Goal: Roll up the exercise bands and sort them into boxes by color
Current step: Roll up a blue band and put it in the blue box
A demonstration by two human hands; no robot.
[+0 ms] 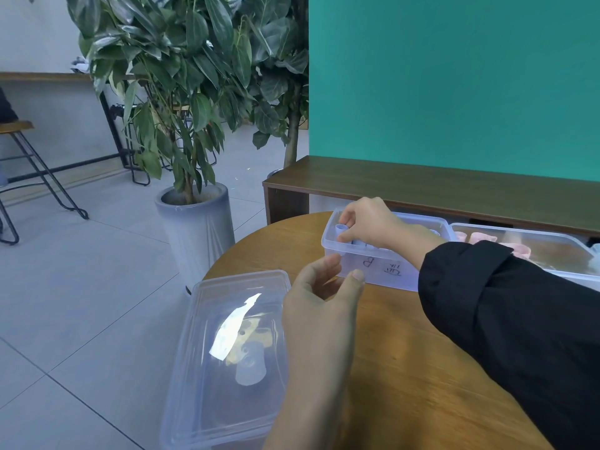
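My right hand reaches into a clear plastic box with handwriting on its front wall and pinches a rolled pale blue exercise band at the box's left end. More pale blue rolls lie behind it, partly hidden by the hand. My left hand hovers in front of that box with relaxed, slightly curled fingers, holding nothing. To the right, a second clear box holds pink bands.
A clear lid or upturned box lies at the left edge of the round wooden table, overhanging it. Behind stand a dark wooden bench, a green wall, a potted plant and a stool.
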